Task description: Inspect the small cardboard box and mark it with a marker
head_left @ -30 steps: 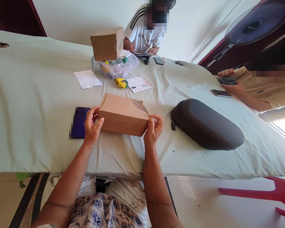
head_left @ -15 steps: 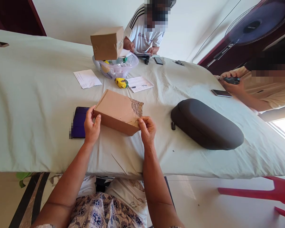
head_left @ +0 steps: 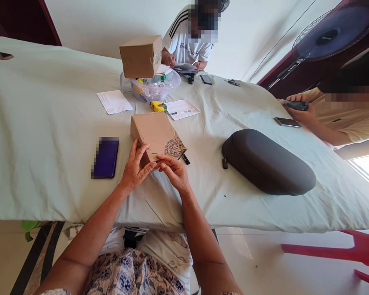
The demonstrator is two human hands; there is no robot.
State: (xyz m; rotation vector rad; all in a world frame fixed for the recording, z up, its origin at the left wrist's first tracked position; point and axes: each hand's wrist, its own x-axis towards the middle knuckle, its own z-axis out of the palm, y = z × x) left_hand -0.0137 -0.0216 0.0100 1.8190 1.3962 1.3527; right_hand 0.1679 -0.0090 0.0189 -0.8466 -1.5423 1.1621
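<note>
A brown cardboard box [head_left: 155,131] lies on the cloth in front of me, turned at an angle, with black scribbled lines on its near right corner. My left hand [head_left: 137,170] grips the box's near left corner, fingers over the top edge and thumb along the near side. The fingers and thumb of my right hand [head_left: 174,172] close on the near edge, meeting the left thumb. A small black object [head_left: 186,158] pokes out beside the box's right corner; its kind is hidden. Left of the box is a phone with a dark blue screen [head_left: 106,158].
Beyond the box are a yellow tape measure [head_left: 158,106], papers [head_left: 114,101] and a plastic basin [head_left: 153,93] with another cardboard box [head_left: 140,59] on it. A large dark case [head_left: 267,162] lies right. One person sits opposite, another at right holds a dark device [head_left: 297,105].
The box has turned clockwise and its near side has swung round. My left hand moved right along it, and my right hand moved left, so both now meet at the near edge.
</note>
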